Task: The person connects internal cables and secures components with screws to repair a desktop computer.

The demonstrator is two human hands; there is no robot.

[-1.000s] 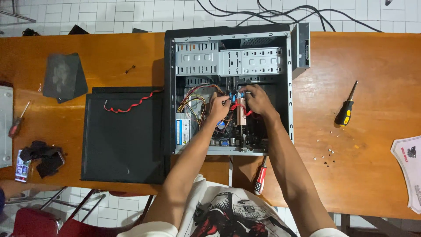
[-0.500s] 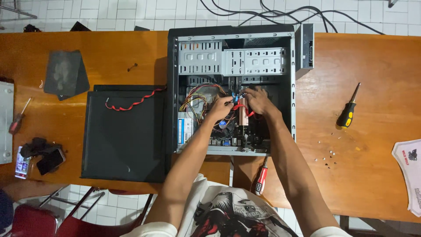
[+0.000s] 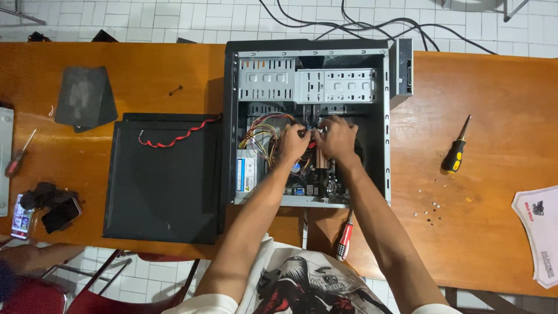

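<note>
Inside the open computer case (image 3: 308, 125), which lies on its side in the middle of the orange wooden table (image 3: 500, 145), both hands work close together over the motherboard area, just below the drive bays. The left hand (image 3: 294, 143) has its fingers curled and pressed together at something small and dark near the bundle of coloured wires (image 3: 261, 132); the right hand (image 3: 337, 138) is cupped beside it, fingers bent down, though what exactly each one pinches is hidden by the knuckles. The risk I see is the wire bundle: with the hands crowded so tightly, a tug could pull a plug loose or bend a connector, and the sharp metal frame edges sit close to the wrists. The loose screws (image 3: 427, 209) scattered on the table near the right forearm could roll off if an elbow brushes them. Counted: one case, one removed black side panel (image 3: 165, 180) to its left with one red cable (image 3: 174, 136) on it, three screwdrivers — yellow-black (image 3: 455, 154) at right, red-handled (image 3: 344, 238) at the table's near edge, another red one (image 3: 17, 157) far left — and one grey pad (image 3: 84, 96).
</note>
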